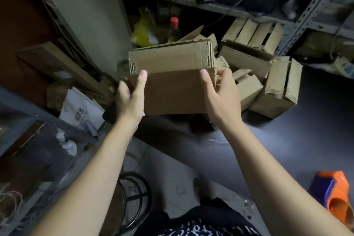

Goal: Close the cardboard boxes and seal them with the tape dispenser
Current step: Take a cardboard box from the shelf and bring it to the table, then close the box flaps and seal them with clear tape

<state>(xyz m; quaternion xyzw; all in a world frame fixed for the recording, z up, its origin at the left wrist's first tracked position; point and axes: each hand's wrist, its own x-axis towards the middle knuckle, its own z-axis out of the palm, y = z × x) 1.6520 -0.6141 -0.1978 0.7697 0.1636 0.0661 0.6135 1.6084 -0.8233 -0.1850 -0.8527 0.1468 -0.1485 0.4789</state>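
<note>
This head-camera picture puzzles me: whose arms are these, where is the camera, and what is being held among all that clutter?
There is no machine here. The camera sits on a person's head and looks forward and down, so the two bare arms reaching up from the bottom are that person's own. The left hand and the right hand grip a brown cardboard box by its two sides, thumbs laid over the front edge. Its upper flap looks folded over; I see no tape on it. Behind it on the dark floor lies a pile of smaller cardboard boxes, below metal shelves. A bottle with a red cap stands behind the box. The orange and blue object at lower right may be the tape dispenser; I cannot tell.
</note>
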